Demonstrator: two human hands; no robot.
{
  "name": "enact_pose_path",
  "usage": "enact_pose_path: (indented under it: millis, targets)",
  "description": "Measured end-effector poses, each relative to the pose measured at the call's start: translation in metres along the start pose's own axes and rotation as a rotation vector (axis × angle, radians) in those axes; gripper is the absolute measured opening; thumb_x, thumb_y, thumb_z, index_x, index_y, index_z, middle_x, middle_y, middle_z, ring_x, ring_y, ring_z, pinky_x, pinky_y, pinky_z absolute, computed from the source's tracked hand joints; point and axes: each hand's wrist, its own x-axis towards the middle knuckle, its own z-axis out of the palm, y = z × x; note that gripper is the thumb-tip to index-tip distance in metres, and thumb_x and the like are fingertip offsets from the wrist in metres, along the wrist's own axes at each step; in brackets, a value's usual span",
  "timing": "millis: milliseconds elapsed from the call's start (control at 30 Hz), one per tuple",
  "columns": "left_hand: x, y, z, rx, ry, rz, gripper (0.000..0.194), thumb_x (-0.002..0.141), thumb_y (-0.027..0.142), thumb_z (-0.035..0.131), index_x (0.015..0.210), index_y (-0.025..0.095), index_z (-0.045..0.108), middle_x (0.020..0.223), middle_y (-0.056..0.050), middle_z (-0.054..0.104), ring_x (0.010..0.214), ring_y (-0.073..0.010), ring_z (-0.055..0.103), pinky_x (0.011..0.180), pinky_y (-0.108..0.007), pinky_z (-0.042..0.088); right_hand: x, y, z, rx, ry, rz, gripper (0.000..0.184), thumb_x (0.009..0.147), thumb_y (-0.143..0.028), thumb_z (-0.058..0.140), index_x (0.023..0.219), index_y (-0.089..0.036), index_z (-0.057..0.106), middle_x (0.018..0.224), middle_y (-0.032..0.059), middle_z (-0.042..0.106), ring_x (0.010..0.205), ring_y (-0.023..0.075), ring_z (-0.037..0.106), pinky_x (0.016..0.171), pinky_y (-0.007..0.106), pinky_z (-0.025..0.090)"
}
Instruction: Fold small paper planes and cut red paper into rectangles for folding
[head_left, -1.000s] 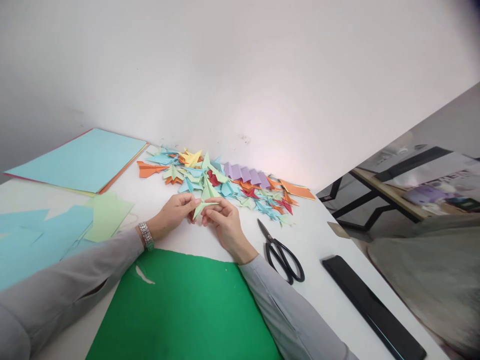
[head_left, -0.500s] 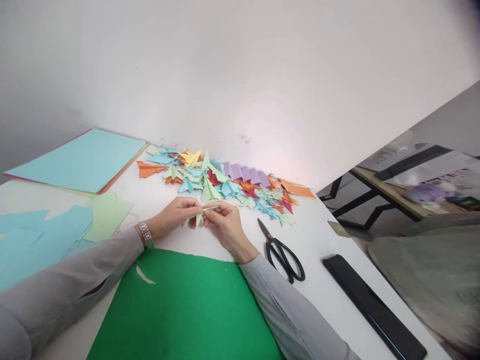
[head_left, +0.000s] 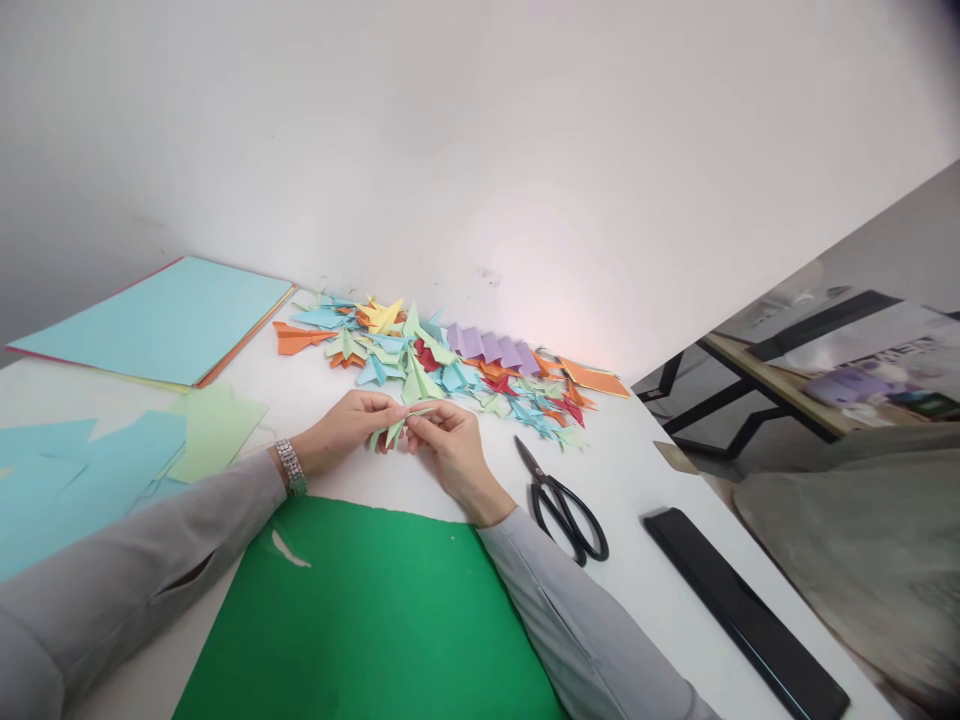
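Between my two hands is a small folded piece of light green paper (head_left: 391, 433), lifted over the white table near its middle. My left hand (head_left: 351, 428) is closed on its left part, thumb and fingers pinching. My right hand (head_left: 451, 445) pinches its right end. My fingers cover part of the paper, so its full shape is hidden. Just beyond my hands lies a heap of small folded paper planes (head_left: 420, 375) in green, blue, orange, yellow and red. A green sheet (head_left: 375, 610) lies under my forearms.
Black-handled scissors (head_left: 566, 510) lie right of my right hand, and a long black object (head_left: 742, 610) lies farther right. Large coloured sheets (head_left: 165, 320) are stacked at the back left. Blue cut sheets (head_left: 135, 460) and a pale green sheet (head_left: 217, 430) lie left. A wall rises behind the table.
The green paper has turned slightly in my fingers, and more of its folded flaps show below my left fingertips. Both hands have stayed almost in place.
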Motion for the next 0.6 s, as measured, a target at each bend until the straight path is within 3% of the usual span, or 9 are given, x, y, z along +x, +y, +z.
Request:
enact_pose_path:
  millis: [267,600]
  targets:
    - [-0.0022,0.0062,0.004,-0.01,0.031,-0.008,0.037,0.079,0.045,0.061,0.057,0.016,0.059,0.053,0.001,0.056,0.049,-0.009,0.045,0.05,-0.022,0.036,-0.0001,0.0006,0.0,-0.005,0.012,-0.015,0.008,0.067,-0.024,0.074,0.068,-0.018,0.069,0.057,-0.0017,0.068,0.045,0.0101,0.057,0.047,0.023,0.047]
    - [0.0023,-0.0035,-0.0021,0.083,0.053,0.047,0.03,0.076,0.043,0.066,0.067,0.014,0.068,0.058,0.0,0.062,0.05,-0.0087,0.049,0.049,-0.021,0.037,-0.0012,-0.0003,-0.0008,0.016,0.014,0.003,0.005,0.067,-0.021,0.072,0.064,-0.018,0.071,0.057,-0.0002,0.069,0.044,0.0106,0.058,0.045,0.023,0.047]
